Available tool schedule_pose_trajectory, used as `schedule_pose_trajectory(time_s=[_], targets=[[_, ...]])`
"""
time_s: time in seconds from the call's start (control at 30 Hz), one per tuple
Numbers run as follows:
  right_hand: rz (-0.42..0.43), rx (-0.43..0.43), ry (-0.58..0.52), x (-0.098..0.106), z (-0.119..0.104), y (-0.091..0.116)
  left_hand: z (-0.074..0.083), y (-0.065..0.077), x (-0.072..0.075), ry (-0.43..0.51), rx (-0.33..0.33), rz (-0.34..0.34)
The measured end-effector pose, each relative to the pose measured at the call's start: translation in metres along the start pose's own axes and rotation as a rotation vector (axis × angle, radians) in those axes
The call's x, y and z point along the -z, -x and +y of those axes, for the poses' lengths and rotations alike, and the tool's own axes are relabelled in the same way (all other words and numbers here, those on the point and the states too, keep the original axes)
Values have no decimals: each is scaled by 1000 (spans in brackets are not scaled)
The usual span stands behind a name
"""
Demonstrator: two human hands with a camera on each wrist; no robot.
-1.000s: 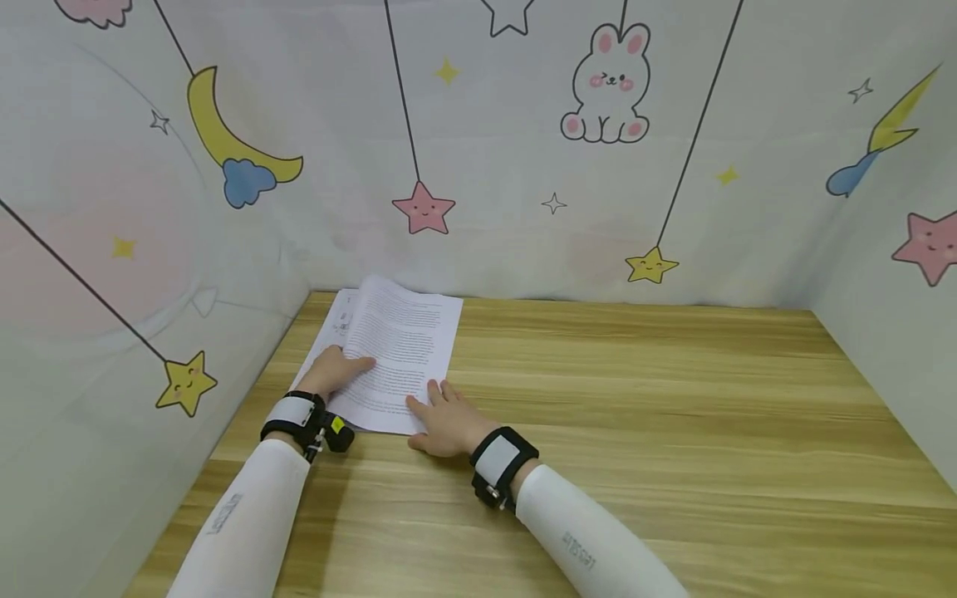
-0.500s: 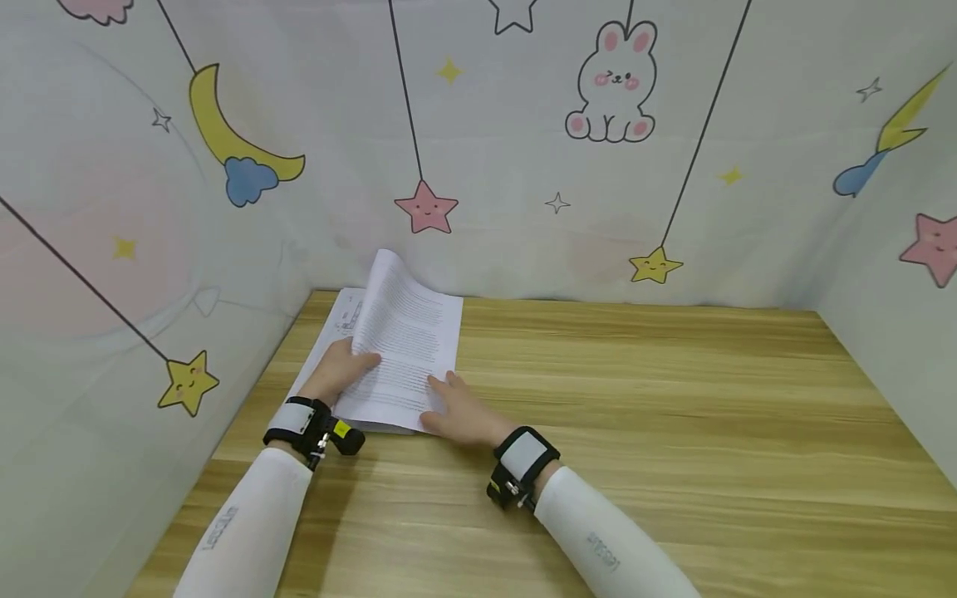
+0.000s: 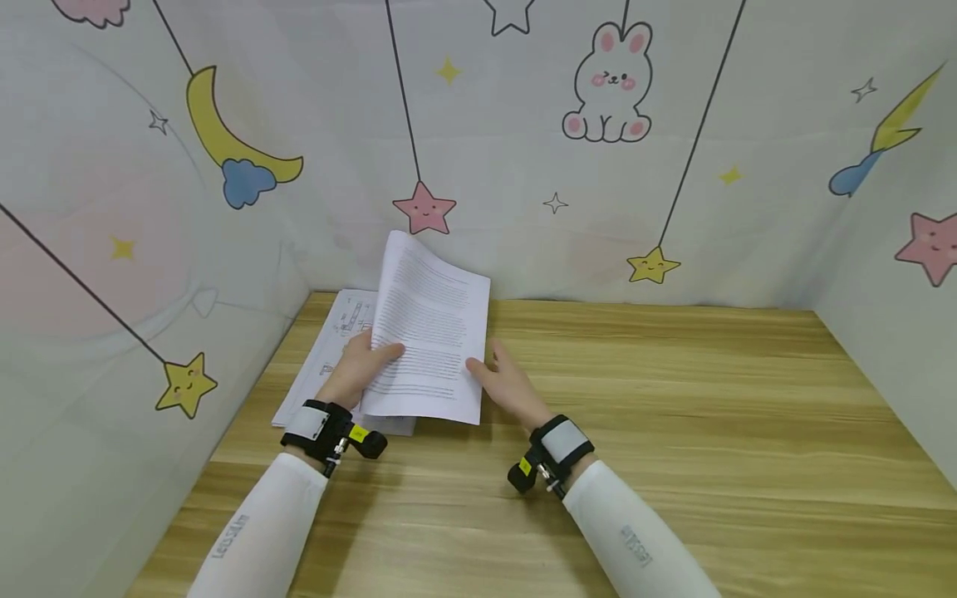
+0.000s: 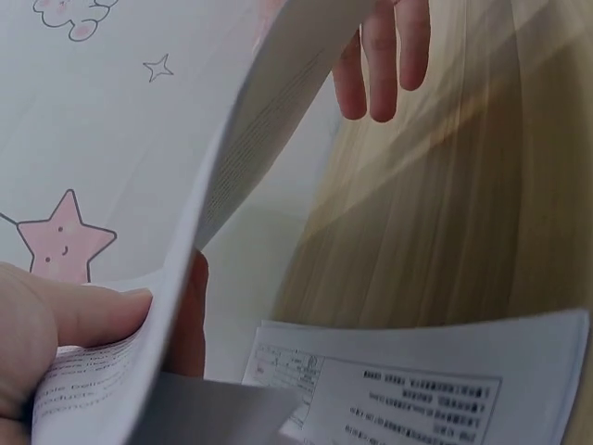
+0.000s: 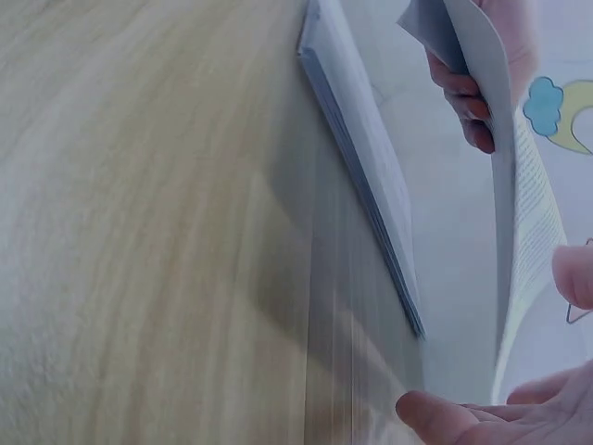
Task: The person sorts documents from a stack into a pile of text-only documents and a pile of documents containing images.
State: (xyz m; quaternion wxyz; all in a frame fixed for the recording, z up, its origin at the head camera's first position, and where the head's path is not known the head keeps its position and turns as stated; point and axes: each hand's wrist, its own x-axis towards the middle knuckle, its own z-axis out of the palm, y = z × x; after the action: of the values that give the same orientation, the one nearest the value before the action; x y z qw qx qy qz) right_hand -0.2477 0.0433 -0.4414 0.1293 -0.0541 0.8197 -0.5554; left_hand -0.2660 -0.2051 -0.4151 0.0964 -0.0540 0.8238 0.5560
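Lifted printed sheets (image 3: 434,332) stand tilted over a paper stack with line drawings (image 3: 314,386) at the table's left. My left hand (image 3: 353,372) pinches their left edge, thumb on the printed face and fingers behind, as the left wrist view shows. At the right edge is my right hand (image 3: 516,392), its thumb overlapping the margin in the head view. In the right wrist view its thumb (image 5: 574,276) and fingers (image 5: 463,419) stand apart on either side of the sheets. The upper left of the sheets curls over. Below, the stack (image 5: 366,167) lies flat.
The wooden table (image 3: 673,399) runs on to the right of the papers. A fabric backdrop (image 3: 523,249) with printed stars, a moon and a rabbit stands behind it and along both sides. Each wrist wears a strap with a small camera.
The printed sheets have risen off the stack and shifted right in my left hand, baring more of the drawings below. My right hand has come off the table area and moved right along their edge.
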Motion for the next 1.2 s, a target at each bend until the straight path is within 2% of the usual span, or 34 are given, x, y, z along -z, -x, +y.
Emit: schedule_pose_trajectory(time_s=[0.2, 0.53, 0.77, 0.87, 1.1, 1.2], targets=[[39, -56, -152, 13, 6, -1, 5, 2, -18, 54, -9, -6], [74, -39, -289, 28, 20, -2, 8, 6, -53, 132, -50, -68], [145, -123, -470, 35, 27, 0, 12, 9, -77, 170, -106, -115], [181, -131, -461, 39, 27, 4, 14, 10, -83, 189, -95, -118], [219, -82, -376, 56, 32, 14, 11, 5, -92, 176, -104, -112], [241, -97, -336, 67, 35, 18, 12, 3, -94, 180, -85, -105]])
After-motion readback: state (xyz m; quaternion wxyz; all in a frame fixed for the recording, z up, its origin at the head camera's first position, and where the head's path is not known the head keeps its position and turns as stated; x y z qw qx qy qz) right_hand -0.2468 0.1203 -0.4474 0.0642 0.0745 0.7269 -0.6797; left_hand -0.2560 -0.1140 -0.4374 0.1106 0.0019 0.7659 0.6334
